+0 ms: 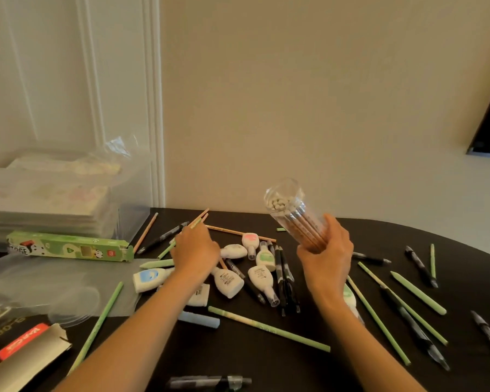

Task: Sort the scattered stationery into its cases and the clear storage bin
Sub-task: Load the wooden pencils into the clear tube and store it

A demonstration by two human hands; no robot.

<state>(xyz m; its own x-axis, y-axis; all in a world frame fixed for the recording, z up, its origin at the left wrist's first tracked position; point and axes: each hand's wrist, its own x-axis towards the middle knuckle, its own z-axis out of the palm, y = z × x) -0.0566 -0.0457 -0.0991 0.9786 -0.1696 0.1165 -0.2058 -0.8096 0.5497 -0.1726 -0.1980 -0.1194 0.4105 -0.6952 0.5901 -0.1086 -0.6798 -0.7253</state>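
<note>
1. Two grips were at work: my right hand (324,251) wrapped its fingers round a clear tube (293,215) of pencils, held tilted off the bench just right of the frame's centre, and my left hand (194,250) pinched a pair of peach pencils (200,218) that pointed up and away.
2. I judged the tilt the main hazard, because the tube's open mouth leaned toward the upper left and its eraser ends sat close to the rim, so a further lean could have let them slide out.
3. Feeding two pencils at once might have jammed them against those already packed inside.
4. My left forearm hung over the correction-tape dispensers (228,282) and could have swept them along the dark bench (269,360).
5. The tube looked smooth, rigid and slippery, while the pencils were thin, straight and matte.
6. Green pencils (269,329) and black pens (420,265) lay loose across the lower right, and the green card case (68,246) and the clear storage bin (132,219) waited at the left.
</note>
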